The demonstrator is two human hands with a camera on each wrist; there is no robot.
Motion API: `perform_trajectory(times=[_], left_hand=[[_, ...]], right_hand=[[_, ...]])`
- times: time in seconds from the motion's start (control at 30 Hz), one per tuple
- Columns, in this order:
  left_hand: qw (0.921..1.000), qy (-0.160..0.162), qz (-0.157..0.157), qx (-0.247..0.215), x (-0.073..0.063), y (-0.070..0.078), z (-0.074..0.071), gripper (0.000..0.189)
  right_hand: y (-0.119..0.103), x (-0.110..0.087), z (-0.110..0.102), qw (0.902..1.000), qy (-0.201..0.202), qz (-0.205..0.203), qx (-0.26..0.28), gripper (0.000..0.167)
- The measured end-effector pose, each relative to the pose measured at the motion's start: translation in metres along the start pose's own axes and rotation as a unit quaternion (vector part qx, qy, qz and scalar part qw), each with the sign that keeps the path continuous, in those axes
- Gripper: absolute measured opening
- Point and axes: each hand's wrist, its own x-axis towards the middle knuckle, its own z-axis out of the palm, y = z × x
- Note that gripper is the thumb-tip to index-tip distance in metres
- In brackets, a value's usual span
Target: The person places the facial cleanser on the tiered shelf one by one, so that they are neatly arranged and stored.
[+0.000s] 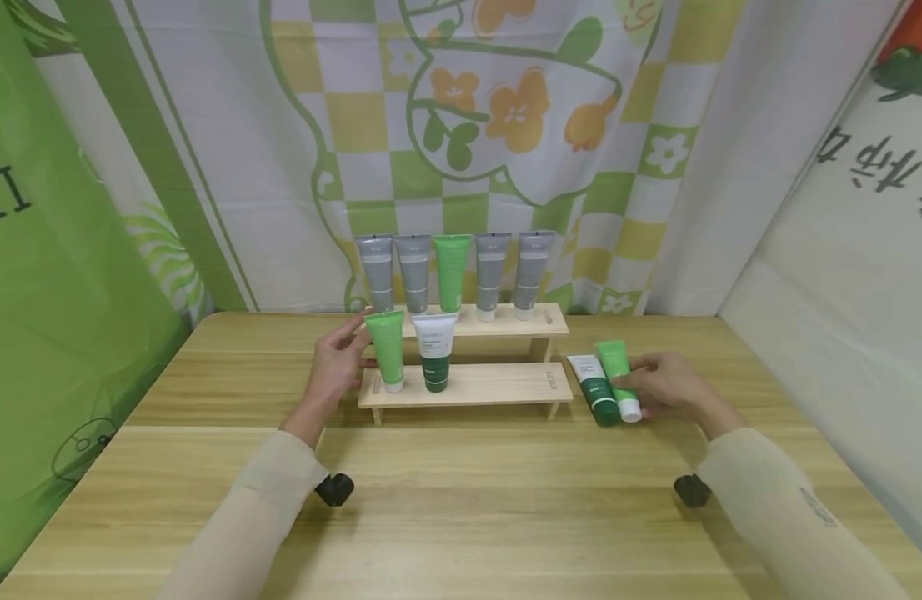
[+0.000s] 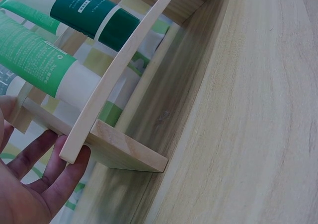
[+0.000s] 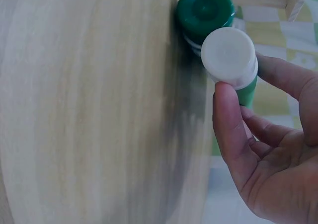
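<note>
A two-tier wooden display stand stands on the table. My left hand grips its left end, fingertips against the lower shelf's edge in the left wrist view. Beside that hand, a green tube stands cap-down on the lower shelf, next to a white-and-green tube. To the right of the stand, my right hand pinches another green tube by its side, its white cap toward the right wrist camera. Another white-and-green tube lies against it.
Along the upper shelf stand several grey tubes with a green tube in the middle. A patterned cloth hangs behind the wooden table. A green cloth is on the left, a white printed one on the right.
</note>
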Motion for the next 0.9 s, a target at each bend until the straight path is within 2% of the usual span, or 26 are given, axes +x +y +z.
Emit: perform_trajectory(times=[0.23, 0.5, 0.7, 0.9], left_hand=[[1.0, 0.002, 0.003, -0.004, 0.002, -0.002, 0.0, 0.043], [1.0, -0.002, 0.003, -0.004, 0.002, -0.003, 0.0, 0.043], [1.0, 0.003, 0.003, -0.001, 0.002, -0.001, 0.0, 0.045], [1.0, 0.007, -0.002, 0.003, 0.002, 0.0, 0.0, 0.044]], right_hand=[[-0.013, -0.007, 0.005, 0.9997, -0.012, -0.018, 0.011, 0.076], [-0.04, -0.021, 0.019, 0.9966, -0.028, -0.054, 0.056, 0.072], [-0.055, -0.027, 0.03, 0.996, -0.022, -0.072, 0.049, 0.069], [-0.058, -0.028, 0.035, 0.9952, -0.029, -0.083, 0.042, 0.06]])
